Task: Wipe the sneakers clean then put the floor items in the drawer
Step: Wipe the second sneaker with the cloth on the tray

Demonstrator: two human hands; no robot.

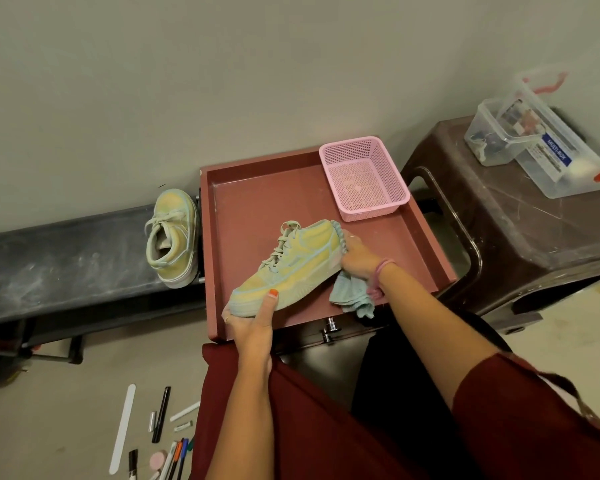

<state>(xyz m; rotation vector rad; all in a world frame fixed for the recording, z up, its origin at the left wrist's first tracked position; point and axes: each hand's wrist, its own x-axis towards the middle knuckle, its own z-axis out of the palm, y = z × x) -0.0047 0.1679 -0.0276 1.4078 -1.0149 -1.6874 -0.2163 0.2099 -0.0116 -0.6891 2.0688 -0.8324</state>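
Note:
A yellow and pale green sneaker [291,265] hangs over the open reddish drawer [250,199]. My left hand [253,317] grips its toe from below, thumb on top. At the heel, my right hand [359,259] holds a light blue cloth [352,296] against the shoe, and part of the cloth dangles below the wrist. The second sneaker [172,237] stands on a dark low bench [66,258] left of the drawer. Pens, a nail file and other small floor items [160,434] lie on the floor at the lower left.
A pink mesh basket [364,178] sits in the drawer's far right corner. A brown plastic stool [520,230] to the right carries clear plastic boxes [534,140]. A metal drawer knob [330,325] shows below the drawer front. My red-clothed lap fills the bottom.

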